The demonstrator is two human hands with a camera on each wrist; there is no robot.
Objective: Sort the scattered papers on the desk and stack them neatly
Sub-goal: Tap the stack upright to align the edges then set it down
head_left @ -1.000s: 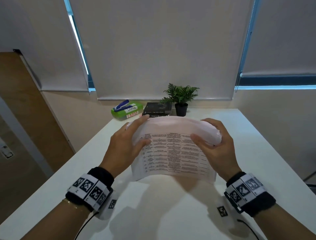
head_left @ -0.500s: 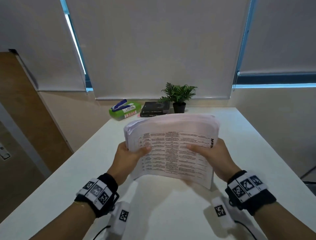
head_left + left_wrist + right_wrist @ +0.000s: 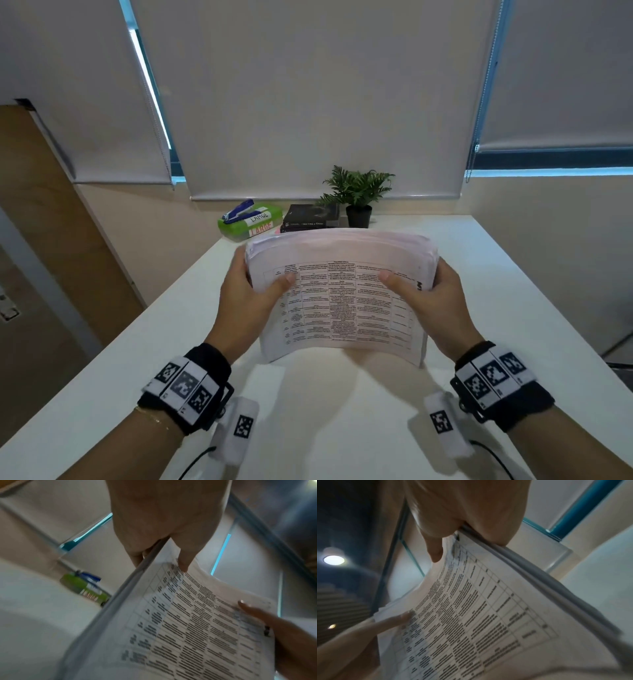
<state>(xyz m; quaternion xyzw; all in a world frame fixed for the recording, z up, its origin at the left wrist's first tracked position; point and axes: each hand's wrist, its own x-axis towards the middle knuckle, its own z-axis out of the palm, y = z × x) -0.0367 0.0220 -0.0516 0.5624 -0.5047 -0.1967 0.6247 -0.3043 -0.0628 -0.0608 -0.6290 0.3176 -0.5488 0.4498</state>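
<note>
A thick stack of papers (image 3: 342,298) with a printed table on its top sheet is held up over the white desk (image 3: 513,308), bowed upward in the middle. My left hand (image 3: 246,291) grips its left edge, thumb on the top sheet and fingers behind. My right hand (image 3: 435,294) grips the right edge the same way. The left wrist view shows the stack (image 3: 180,622) clamped between the thumb and fingers of my left hand (image 3: 163,536). In the right wrist view my right hand (image 3: 465,524) pinches the stack (image 3: 479,608) at its corner.
At the desk's far edge stand a green box (image 3: 251,224) with a blue stapler (image 3: 238,210) on top, dark books (image 3: 310,219) and a small potted plant (image 3: 358,195). Window blinds hang behind. A wooden panel stands to the left.
Both hands slid from the top of the stack down to its side edges. The curled top of the papers has flattened out, and the stack rose slightly off the desk.
</note>
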